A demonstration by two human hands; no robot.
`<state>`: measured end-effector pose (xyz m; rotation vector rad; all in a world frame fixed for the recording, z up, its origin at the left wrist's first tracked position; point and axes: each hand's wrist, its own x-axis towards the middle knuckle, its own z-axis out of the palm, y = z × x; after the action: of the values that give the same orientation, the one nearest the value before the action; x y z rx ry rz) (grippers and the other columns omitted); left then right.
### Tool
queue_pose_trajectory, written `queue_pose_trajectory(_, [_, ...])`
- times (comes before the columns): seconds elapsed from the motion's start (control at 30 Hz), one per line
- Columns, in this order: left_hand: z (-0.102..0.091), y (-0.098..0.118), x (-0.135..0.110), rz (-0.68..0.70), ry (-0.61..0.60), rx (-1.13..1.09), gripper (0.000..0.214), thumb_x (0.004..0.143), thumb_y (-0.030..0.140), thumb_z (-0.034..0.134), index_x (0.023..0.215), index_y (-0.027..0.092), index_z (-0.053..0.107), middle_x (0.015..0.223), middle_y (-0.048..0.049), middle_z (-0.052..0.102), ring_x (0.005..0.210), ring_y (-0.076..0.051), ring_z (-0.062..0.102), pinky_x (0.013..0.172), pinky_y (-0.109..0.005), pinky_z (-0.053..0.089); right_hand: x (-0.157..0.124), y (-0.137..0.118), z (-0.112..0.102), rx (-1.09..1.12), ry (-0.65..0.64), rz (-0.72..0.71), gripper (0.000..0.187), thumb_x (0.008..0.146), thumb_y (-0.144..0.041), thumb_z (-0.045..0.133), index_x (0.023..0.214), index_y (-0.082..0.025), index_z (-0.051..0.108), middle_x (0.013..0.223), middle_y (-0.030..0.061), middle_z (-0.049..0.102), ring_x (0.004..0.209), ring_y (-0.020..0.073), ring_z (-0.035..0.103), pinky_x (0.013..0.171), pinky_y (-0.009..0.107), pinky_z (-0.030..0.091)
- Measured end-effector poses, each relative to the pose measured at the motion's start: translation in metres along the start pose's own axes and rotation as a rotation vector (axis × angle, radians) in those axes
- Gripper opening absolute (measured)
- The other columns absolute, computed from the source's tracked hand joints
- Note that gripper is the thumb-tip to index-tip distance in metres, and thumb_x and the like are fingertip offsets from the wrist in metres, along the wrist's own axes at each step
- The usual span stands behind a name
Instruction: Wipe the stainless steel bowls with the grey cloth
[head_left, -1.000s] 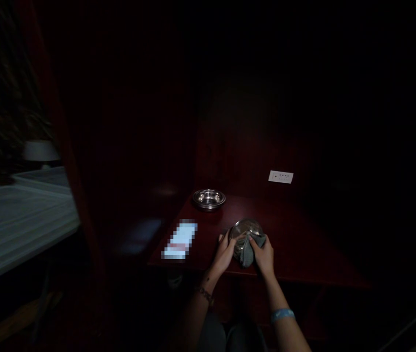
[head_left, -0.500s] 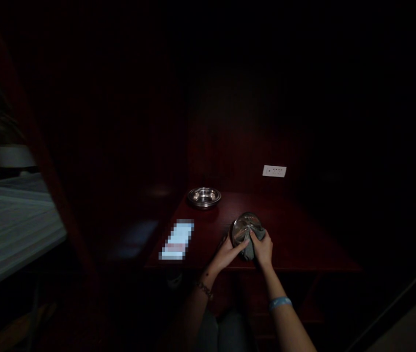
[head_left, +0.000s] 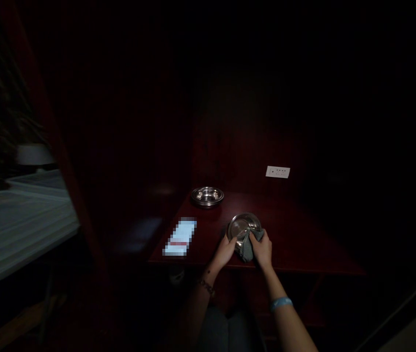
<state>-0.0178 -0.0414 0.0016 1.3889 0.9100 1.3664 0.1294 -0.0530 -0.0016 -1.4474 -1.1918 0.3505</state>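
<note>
A shiny round metal bowl (head_left: 239, 226) is held up over the near part of the dark red table (head_left: 288, 220), its inside facing me. My left hand (head_left: 225, 252) grips its lower left rim, with the thumb over the edge. On the right side, my right hand (head_left: 262, 248) is closed on a grey-green cloth (head_left: 246, 247), pressed against the bowl's lower right rim. The cloth hangs down between my two hands. Farther back on the left stands another metal bowl (head_left: 208, 196), or a stack of them; I cannot tell which.
A bright pixelated rectangle (head_left: 180, 238), perhaps a phone, lies at the table's left edge. A white socket plate (head_left: 278, 172) sits on the back wall. Pale stacked trays or lids (head_left: 24, 215) stand left, beyond a dark red upright post (head_left: 72, 181).
The bowl has turned in my hands and shows more of its inside. My left thumb has drawn back toward the left rim. The view has shifted slightly left.
</note>
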Motion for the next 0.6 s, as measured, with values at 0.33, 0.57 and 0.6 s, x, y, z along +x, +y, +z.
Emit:
queue_pose_trajectory(0.33, [-0.0051, -0.0032, 0.0024, -0.021, 0.09, 0.093, 0.042, 0.084, 0.042, 0.049, 0.117, 0.017, 0.059, 0.121, -0.0095, 0.065, 0.111, -0.021, 0.06, 0.102, -0.033, 0.041, 0.001, 0.0043, 0.0029, 0.006, 0.001, -0.016, 0.027, 0.074, -0.048, 0.058, 0.081, -0.021, 0.059, 0.077, 0.0048, 0.07, 0.069, 0.02, 0.064, 0.063, 0.026, 0.046])
queue_pose_trajectory(0.57, [-0.0048, -0.0015, 0.0016, -0.009, 0.057, 0.176, 0.045, 0.085, 0.045, 0.047, 0.116, 0.016, 0.059, 0.117, -0.0103, 0.066, 0.109, -0.023, 0.061, 0.101, -0.037, 0.042, 0.003, 0.0043, 0.003, 0.011, 0.005, 0.002, 0.029, 0.072, -0.047, 0.061, 0.085, -0.02, 0.063, 0.081, 0.0048, 0.071, 0.073, 0.021, 0.064, 0.067, 0.028, 0.048])
queue_pose_trajectory(0.6, [-0.0044, 0.0011, 0.0005, -0.009, 0.057, 0.187, 0.046, 0.085, 0.048, 0.045, 0.116, 0.016, 0.059, 0.116, -0.0104, 0.066, 0.109, -0.023, 0.061, 0.102, -0.038, 0.041, 0.0032, 0.0034, 0.0028, 0.007, 0.006, 0.007, 0.03, 0.072, -0.047, 0.061, 0.086, -0.02, 0.063, 0.082, 0.0052, 0.071, 0.075, 0.0214, 0.065, 0.068, 0.029, 0.048])
